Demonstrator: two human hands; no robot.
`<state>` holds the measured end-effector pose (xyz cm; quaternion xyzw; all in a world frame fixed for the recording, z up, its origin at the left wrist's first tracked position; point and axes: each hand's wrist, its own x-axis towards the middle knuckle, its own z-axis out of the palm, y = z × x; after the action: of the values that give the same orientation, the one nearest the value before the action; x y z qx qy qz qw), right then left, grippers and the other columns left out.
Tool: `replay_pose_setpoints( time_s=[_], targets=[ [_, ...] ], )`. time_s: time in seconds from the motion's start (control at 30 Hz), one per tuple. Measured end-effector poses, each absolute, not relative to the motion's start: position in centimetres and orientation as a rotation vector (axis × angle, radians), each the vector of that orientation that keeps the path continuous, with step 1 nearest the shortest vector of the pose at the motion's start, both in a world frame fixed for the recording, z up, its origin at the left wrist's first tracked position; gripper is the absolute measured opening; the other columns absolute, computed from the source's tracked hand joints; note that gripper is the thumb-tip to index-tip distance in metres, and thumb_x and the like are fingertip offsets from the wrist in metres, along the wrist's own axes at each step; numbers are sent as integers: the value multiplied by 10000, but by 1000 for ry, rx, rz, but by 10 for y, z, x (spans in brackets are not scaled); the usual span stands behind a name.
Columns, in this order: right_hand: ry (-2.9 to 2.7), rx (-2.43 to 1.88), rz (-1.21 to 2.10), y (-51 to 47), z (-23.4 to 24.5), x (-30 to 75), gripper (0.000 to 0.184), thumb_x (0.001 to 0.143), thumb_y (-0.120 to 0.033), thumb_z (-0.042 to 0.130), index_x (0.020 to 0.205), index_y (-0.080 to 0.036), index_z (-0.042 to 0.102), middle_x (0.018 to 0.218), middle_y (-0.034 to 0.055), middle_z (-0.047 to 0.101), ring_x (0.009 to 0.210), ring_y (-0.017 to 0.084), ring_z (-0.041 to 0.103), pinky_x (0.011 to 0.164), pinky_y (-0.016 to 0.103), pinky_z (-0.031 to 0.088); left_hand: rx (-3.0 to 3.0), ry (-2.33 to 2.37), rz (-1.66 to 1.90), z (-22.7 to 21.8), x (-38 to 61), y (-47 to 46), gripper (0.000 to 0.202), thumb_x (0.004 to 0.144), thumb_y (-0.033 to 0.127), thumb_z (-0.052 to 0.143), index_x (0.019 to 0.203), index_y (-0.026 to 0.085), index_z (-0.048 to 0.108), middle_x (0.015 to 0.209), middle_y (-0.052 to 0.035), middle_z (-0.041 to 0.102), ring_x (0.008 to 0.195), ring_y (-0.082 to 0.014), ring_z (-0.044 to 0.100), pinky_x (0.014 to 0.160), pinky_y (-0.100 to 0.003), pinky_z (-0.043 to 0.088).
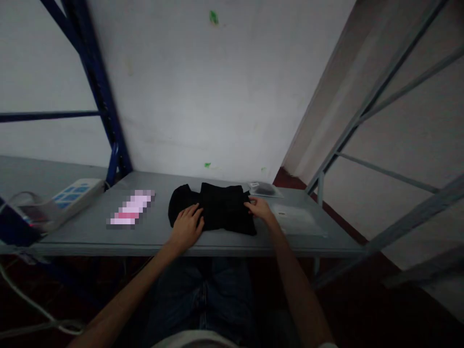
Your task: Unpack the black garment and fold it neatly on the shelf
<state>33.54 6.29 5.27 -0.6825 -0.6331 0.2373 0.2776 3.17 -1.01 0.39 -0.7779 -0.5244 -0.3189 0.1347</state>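
A black cloth garment (pixel 224 208) lies spread out on the grey shelf top, with a rounded, hood-like part at its left end. My left hand (pixel 188 224) rests on it near that rounded part, palm down and fingers stretched over the fabric. At the opposite end, my right hand (pixel 258 208) pinches the garment's right edge between thumb and fingers. The fabric's far side reaches close to the wall. Its exact kind is hard to tell in the dim light.
A blurred pink-and-white flat item (pixel 133 208) lies to the left. Beyond it stands a white power strip (pixel 74 195) with blue sockets. On the right are a clear plastic bag (pixel 295 220) and a bag with dark contents (pixel 265 189). Metal posts (pixel 112 130) flank the shelf.
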Motion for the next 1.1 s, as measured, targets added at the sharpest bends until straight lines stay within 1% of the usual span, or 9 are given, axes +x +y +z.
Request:
replay_pose_setpoints(
  time_s=[0.1, 0.17, 0.23, 0.3, 0.47, 0.63, 0.77, 0.97, 1.1],
  targets=[
    [-1741, -1864, 611, 55, 54, 340, 330, 941, -358, 658, 1214, -180, 707, 789, 29, 763, 733, 191, 748, 611, 237, 561, -2245, -1512, -939, 4, 32, -10, 351, 984, 275, 474, 1243, 170, 686, 1377, -171, 663, 1247, -324, 639, 1038, -517, 521],
    [-1781, -1884, 501, 50, 55, 340, 328, 937, -390, 667, 1180, -178, 727, 878, 59, 779, 857, 225, 752, 737, 285, 576, -2228, -1511, -940, 5, 32, -11, 342, 983, 276, 480, 1242, 179, 681, 1378, -167, 659, 1247, -324, 636, 1042, -517, 518],
    [-1801, -1909, 326, 45, 57, 337, 351, 942, -415, 657, 1179, -167, 731, 1006, 91, 782, 977, 251, 736, 853, 321, 559, -2217, -1515, -941, 5, 32, -11, 337, 984, 284, 487, 1245, 178, 672, 1392, -167, 646, 1260, -330, 623, 1051, -517, 510],
    [-1807, -1921, 208, 42, 60, 333, 358, 961, -435, 624, 1171, -167, 736, 1066, 101, 778, 1028, 258, 722, 908, 329, 536, -2216, -1526, -947, 7, 32, -12, 336, 984, 290, 493, 1249, 173, 663, 1407, -173, 629, 1273, -340, 607, 1058, -524, 500],
    [-1838, -1870, 257, 39, 69, 324, 328, 1006, -424, 549, 1111, -194, 759, 1095, 91, 784, 1043, 250, 721, 919, 320, 522, -2219, -1530, -976, 10, 32, -15, 336, 985, 300, 495, 1257, 173, 645, 1420, -193, 601, 1281, -351, 585, 1073, -548, 473],
    [-1771, -1803, 389, 47, 76, 317, 264, 985, -342, 600, 1130, -188, 758, 1061, 88, 792, 1013, 247, 737, 918, 327, 537, -2206, -1532, -984, 11, 33, -16, 327, 990, 313, 498, 1259, 187, 634, 1416, -182, 594, 1279, -343, 580, 1069, -534, 474],
    [-1779, -1687, 475, 58, 86, 300, 228, 987, -304, 604, 1118, -205, 762, 1054, 68, 797, 1001, 223, 744, 932, 327, 550, -2212, -1565, -949, 13, 34, -17, 352, 1003, 323, 477, 1289, 171, 615, 1437, -188, 572, 1296, -345, 561, 1091, -533, 456],
    [-1885, -1255, 678, 65, 105, 244, 233, 1005, -322, 585, 1089, -200, 766, 1120, 65, 789, 1045, 202, 736, 998, 340, 530, -2216, -1612, -923, 16, 34, -18, 400, 1010, 348, 460, 1339, 151, 570, 1458, -196, 547, 1312, -346, 542, 1122, -516, 425],
    [-1903, -1041, 646, 62, 118, 230, 226, 1005, -312, 569, 1096, -228, 757, 1106, 33, 788, 1031, 179, 734, 992, 327, 531, -2209, -1617, -935, 18, 34, -19, 427, 1009, 359, 452, 1360, 135, 546, 1435, -199, 564, 1308, -352, 540, 1131, -515, 409]
  ],
)
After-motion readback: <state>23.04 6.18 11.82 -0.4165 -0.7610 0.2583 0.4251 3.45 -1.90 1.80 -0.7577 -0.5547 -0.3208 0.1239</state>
